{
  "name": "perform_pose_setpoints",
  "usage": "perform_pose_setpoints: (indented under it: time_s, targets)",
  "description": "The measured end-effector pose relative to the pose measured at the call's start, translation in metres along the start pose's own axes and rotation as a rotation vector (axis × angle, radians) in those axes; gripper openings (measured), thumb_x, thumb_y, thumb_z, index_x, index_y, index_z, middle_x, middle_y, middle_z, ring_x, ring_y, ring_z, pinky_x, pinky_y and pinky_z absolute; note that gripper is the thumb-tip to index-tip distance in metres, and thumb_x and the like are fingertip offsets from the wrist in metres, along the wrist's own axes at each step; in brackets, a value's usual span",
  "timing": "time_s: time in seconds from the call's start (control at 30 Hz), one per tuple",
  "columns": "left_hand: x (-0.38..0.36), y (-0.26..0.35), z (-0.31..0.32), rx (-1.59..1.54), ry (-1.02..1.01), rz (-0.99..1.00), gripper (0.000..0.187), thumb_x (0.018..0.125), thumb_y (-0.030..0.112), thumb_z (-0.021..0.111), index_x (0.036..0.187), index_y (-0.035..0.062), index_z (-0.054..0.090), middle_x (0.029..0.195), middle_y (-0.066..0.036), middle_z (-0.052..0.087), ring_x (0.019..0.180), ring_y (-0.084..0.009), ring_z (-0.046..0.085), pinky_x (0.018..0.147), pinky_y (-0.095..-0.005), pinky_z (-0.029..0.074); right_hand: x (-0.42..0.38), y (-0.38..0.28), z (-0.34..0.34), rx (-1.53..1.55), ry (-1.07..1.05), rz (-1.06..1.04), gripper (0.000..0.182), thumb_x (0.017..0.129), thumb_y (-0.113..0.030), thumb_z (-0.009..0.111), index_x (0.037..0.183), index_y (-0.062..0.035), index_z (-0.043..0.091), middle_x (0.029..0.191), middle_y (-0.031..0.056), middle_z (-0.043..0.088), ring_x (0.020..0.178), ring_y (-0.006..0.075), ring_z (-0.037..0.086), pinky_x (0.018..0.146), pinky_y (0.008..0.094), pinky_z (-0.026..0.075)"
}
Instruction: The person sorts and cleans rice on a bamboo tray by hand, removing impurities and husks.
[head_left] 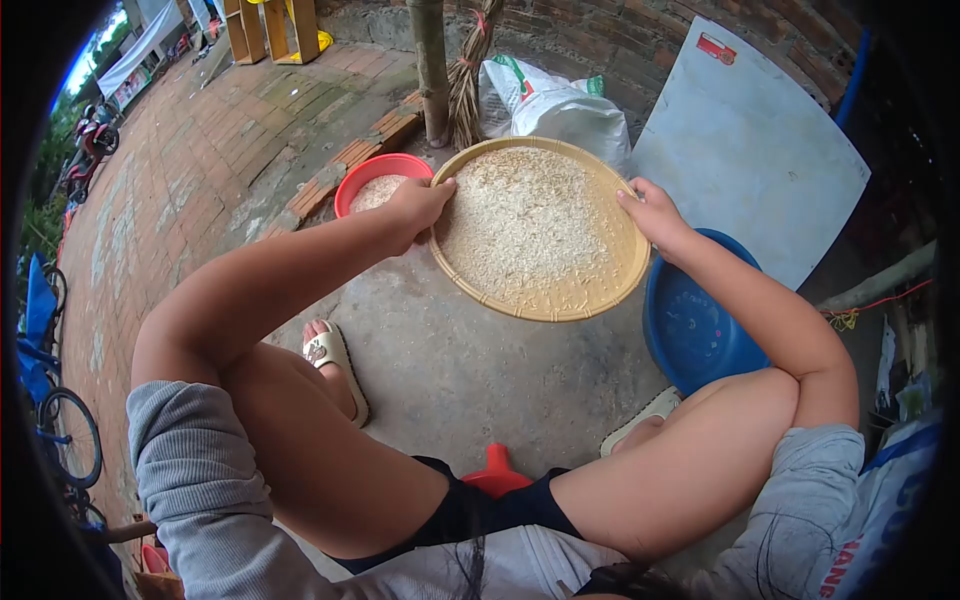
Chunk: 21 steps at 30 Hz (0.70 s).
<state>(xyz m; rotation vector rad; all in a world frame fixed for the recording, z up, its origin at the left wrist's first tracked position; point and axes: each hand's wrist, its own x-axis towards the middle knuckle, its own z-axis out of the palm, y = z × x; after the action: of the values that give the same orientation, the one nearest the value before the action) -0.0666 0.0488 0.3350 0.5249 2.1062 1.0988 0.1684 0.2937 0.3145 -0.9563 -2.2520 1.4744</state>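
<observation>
A round, shallow winnowing basket (625,277) is held out in front of me above the concrete floor. Pale grains that look like rice (525,215) cover much of its inside, with browner bits toward the far rim. My left hand (422,207) grips the left rim, thumb on top and fingers underneath. On the opposite side, my right hand (655,215) clasps the right rim in the same way. Behind my left hand sits a red basin (345,190) holding pinkish grain. A blue basin (700,330) stands under my right forearm.
White sacks (560,105) lean by the brick wall, beside a wooden post (430,70) and a straw broom (470,85). A large pale board (750,150) stands at the right. Loose bricks (355,155) edge the paving. A red plastic object (496,475) lies between my legs.
</observation>
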Motion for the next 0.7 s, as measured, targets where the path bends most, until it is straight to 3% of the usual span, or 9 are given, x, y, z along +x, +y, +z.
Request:
perform_pose_setpoints:
  time_s: [0.1,0.17,0.23,0.3,0.33,0.47,0.57,0.67,0.7]
  targets:
    - [0.019,-0.011,-0.016,-0.054,-0.034,-0.002,0.039,0.092,0.039,0.052,0.109,0.0048,0.061,0.082,-0.007,0.062,0.063,-0.0169,0.06,0.055,-0.0325,0.048,-0.027,-0.03,0.013,-0.018,0.001,0.067,0.019,0.094,-0.024,0.049,0.101,-0.0063,0.045,0.073,0.0052,0.059,0.053,0.0112,0.055,0.041,0.0272,0.038]
    - [0.028,-0.013,-0.026,-0.056,-0.018,-0.035,0.039,0.092,0.038,0.052,0.112,0.0049,0.06,0.087,-0.009,0.063,0.07,-0.0185,0.064,0.061,-0.0336,0.052,-0.04,-0.051,0.02,-0.012,-0.056,0.135,0.018,0.096,-0.025,0.048,0.1,-0.0075,0.049,0.075,0.0056,0.061,0.061,0.0107,0.057,0.052,0.026,0.043]
    - [0.01,-0.006,-0.011,-0.174,0.034,-0.124,0.04,0.092,0.037,0.05,0.115,0.0053,0.058,0.087,-0.009,0.062,0.071,-0.0184,0.063,0.06,-0.0343,0.052,-0.029,-0.044,0.017,-0.024,-0.053,0.158,0.018,0.096,-0.025,0.048,0.099,-0.0066,0.051,0.076,0.0056,0.062,0.064,0.0107,0.058,0.059,0.0257,0.045]
    - [-0.018,0.001,0.017,-0.135,0.104,-0.051,0.039,0.093,0.037,0.048,0.114,0.0046,0.056,0.086,-0.009,0.061,0.066,-0.0196,0.06,0.054,-0.0348,0.049,-0.002,-0.003,-0.002,0.015,0.011,-0.089,0.019,0.094,-0.022,0.05,0.097,-0.0035,0.05,0.074,0.0067,0.061,0.06,0.0112,0.058,0.053,0.0278,0.045]
    - [-0.029,0.012,0.029,-0.108,0.07,-0.057,0.04,0.094,0.037,0.047,0.114,0.0046,0.056,0.086,-0.009,0.061,0.065,-0.0194,0.06,0.053,-0.0341,0.049,-0.002,-0.002,-0.015,0.03,-0.053,-0.033,0.018,0.094,-0.02,0.051,0.096,-0.0026,0.052,0.078,0.0078,0.062,0.067,0.012,0.06,0.061,0.0284,0.047]
    - [-0.012,0.024,0.027,-0.119,0.016,-0.042,0.04,0.094,0.039,0.047,0.113,0.0051,0.057,0.084,-0.008,0.06,0.064,-0.0188,0.059,0.054,-0.0329,0.049,0.008,0.014,-0.015,0.069,0.082,-0.013,0.018,0.093,-0.019,0.051,0.096,-0.0012,0.052,0.081,0.0098,0.062,0.071,0.0146,0.06,0.064,0.0306,0.047]
    - [0.021,0.008,-0.017,-0.141,-0.062,-0.054,0.037,0.095,0.038,0.047,0.113,0.0074,0.056,0.088,-0.007,0.062,0.075,-0.0171,0.063,0.069,-0.0351,0.052,-0.013,-0.03,0.013,-0.065,0.102,-0.023,0.019,0.093,-0.02,0.051,0.096,-0.0004,0.052,0.083,0.0116,0.061,0.076,0.0164,0.059,0.069,0.0329,0.046]
    - [0.031,-0.011,-0.017,-0.198,0.031,-0.066,0.041,0.093,0.038,0.05,0.117,0.0051,0.056,0.095,-0.009,0.064,0.085,-0.0187,0.064,0.069,-0.0363,0.053,-0.013,-0.034,0.021,-0.073,0.096,-0.046,0.021,0.093,-0.021,0.051,0.096,-0.0005,0.051,0.086,0.0126,0.061,0.079,0.0176,0.058,0.072,0.0339,0.045]
    - [0.022,-0.007,-0.009,-0.206,0.051,-0.066,0.041,0.094,0.038,0.049,0.12,0.0064,0.056,0.092,-0.008,0.063,0.08,-0.0177,0.063,0.065,-0.0343,0.052,-0.011,-0.032,0.018,-0.116,0.113,-0.032,0.021,0.093,-0.021,0.051,0.097,-0.0006,0.052,0.086,0.0126,0.062,0.079,0.0177,0.058,0.072,0.0337,0.046]
